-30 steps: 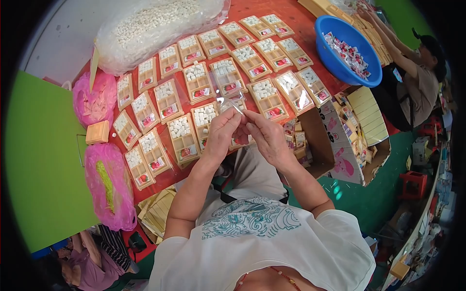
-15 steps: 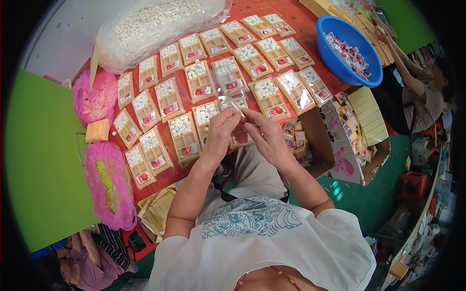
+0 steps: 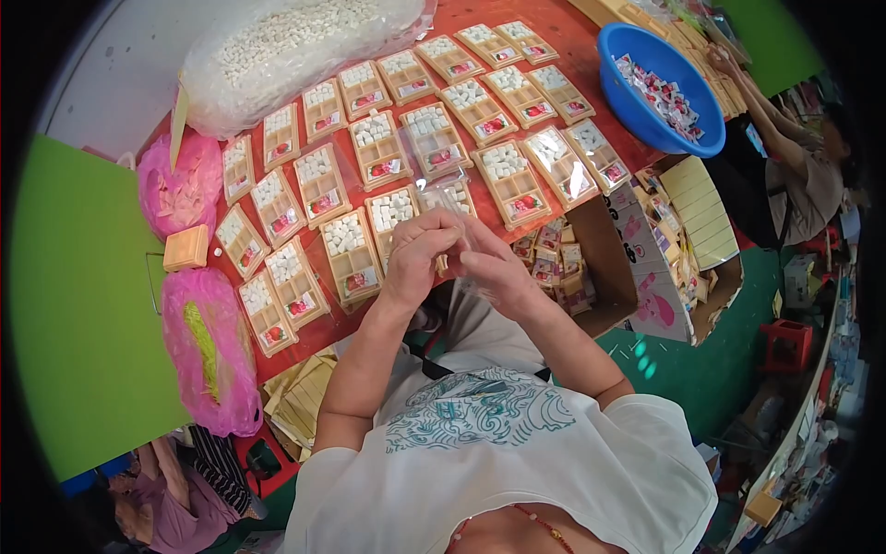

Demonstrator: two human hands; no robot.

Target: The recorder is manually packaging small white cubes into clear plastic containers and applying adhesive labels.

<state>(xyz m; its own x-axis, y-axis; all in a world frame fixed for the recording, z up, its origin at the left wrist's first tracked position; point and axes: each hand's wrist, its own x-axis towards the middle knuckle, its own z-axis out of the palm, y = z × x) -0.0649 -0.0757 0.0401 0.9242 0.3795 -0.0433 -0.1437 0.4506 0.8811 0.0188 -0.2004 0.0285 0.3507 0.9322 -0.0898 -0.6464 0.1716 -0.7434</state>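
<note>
The left hand [image 3: 425, 257] is pinching a clear plastic bag [image 3: 468, 238] — seemingly opening it, next needing gentle spreading; right hand's [image 3: 499, 274] pinch — cannot tell.

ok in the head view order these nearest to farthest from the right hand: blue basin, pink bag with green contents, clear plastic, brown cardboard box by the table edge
From the right hand:
1. clear plastic, between the hands
2. brown cardboard box, to its right
3. blue basin, upper right
4. pink bag with green contents, far left
</note>
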